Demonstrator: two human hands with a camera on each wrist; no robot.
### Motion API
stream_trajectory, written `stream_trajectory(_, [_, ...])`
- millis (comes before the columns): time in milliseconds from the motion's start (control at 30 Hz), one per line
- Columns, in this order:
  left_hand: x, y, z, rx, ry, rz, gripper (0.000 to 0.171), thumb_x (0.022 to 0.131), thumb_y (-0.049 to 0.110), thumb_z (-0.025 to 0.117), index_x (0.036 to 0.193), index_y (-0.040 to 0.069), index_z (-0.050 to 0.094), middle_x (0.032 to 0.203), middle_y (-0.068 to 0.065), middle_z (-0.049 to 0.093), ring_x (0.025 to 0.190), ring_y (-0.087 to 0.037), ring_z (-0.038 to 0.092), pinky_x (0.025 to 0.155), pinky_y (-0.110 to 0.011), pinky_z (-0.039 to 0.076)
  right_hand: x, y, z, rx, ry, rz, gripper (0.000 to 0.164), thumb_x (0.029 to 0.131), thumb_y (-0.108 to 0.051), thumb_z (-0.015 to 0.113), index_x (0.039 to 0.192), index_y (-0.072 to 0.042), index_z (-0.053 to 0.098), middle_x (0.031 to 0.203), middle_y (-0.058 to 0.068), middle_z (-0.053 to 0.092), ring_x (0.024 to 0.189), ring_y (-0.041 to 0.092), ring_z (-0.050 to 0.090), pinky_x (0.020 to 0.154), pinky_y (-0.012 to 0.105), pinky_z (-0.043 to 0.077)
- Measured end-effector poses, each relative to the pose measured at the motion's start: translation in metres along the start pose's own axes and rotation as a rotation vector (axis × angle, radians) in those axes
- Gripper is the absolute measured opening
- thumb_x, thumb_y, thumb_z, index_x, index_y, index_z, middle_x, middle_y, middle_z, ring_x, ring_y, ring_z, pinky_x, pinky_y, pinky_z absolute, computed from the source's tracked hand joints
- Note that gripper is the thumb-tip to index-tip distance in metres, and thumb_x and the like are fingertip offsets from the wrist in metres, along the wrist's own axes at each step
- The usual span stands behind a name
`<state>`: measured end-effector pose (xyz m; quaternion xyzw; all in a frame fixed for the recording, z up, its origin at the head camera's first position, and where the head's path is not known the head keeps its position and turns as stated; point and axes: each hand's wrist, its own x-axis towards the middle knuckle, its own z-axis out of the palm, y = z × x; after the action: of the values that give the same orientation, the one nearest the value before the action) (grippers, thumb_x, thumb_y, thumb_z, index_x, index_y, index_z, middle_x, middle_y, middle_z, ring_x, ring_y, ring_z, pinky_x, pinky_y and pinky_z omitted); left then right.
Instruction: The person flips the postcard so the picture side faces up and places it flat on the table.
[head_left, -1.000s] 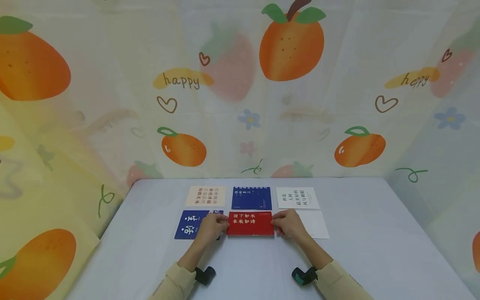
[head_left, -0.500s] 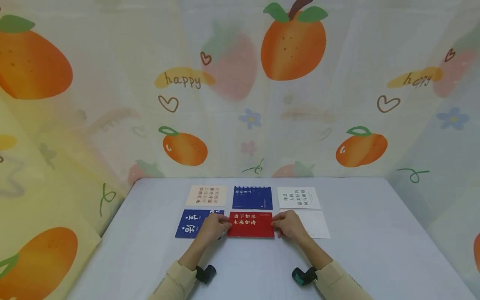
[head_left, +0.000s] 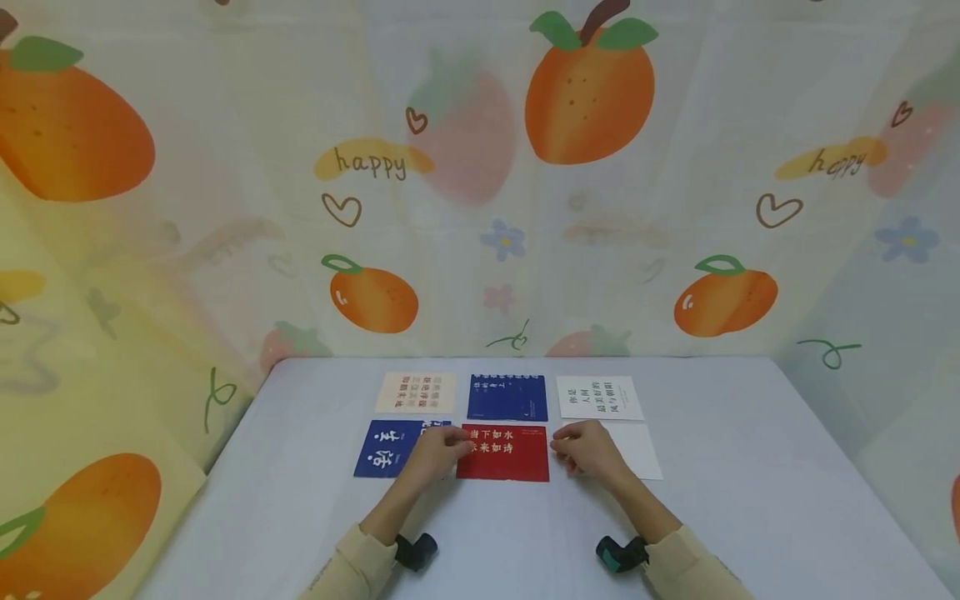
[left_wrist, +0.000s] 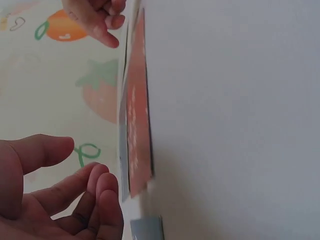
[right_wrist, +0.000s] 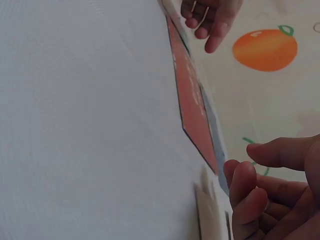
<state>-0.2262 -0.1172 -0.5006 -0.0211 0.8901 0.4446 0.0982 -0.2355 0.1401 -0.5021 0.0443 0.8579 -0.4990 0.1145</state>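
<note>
A red card with white characters lies flat in the middle of the front row, on the white tabletop. Over its left edge hovers my left hand, fingertips overlapping the card in the head view. My right hand is just off the card's right edge, covering part of a white card. In the left wrist view my left thumb and fingers are apart with nothing between them. Likewise, the right wrist view shows a gap between my right thumb and fingers. A blue card is partly hidden behind the left hand.
Behind these, a back row holds a cream card, another blue card and a white card with dark characters. A patterned cloth hangs at the table's far edge and both sides. Small black cameras are on both wrists.
The red card has been lowered flat and let go by both hands. My right hand has drawn slightly away to the right, and my left hand has lifted over the card's left edge.
</note>
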Motion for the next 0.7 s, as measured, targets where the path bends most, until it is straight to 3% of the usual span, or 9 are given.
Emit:
stream_trajectory(233, [0.002,0.008,0.011,-0.016,-0.008,0.087,0.024,0.089,0.018,0.067,0.109,0.006,0.071,0.109,-0.012,0.069,0.097,-0.022,0.06,0.082,-0.038,0.05,-0.004,0.002,-0.015,-0.053,0.006,-0.015,0.017,0.089,-0.015,0.066,0.098,-0.001,0.072,0.073,0.006,0.065,0.056,0.016,0.054,0.053,0.024,0.043])
stream_trajectory(500, [-0.003,0.035,0.033,-0.11,-0.09,0.067,0.025,0.09,0.02,0.066,0.111,0.008,0.071,0.11,-0.01,0.068,0.096,-0.02,0.058,0.084,-0.04,0.052,-0.01,0.012,-0.039,-0.069,0.024,0.001,0.021,0.091,-0.016,0.063,0.098,0.001,0.072,0.073,0.006,0.063,0.059,0.016,0.055,0.055,0.025,0.046])
stream_trajectory(700, [-0.002,0.05,0.053,-0.084,-0.108,0.076,0.025,0.088,0.02,0.069,0.11,0.009,0.072,0.106,-0.009,0.069,0.093,-0.019,0.057,0.08,-0.037,0.054,-0.013,0.021,-0.057,-0.057,0.04,0.017,0.026,0.092,-0.018,0.063,0.103,0.005,0.07,0.077,0.006,0.063,0.061,0.015,0.056,0.055,0.026,0.047])
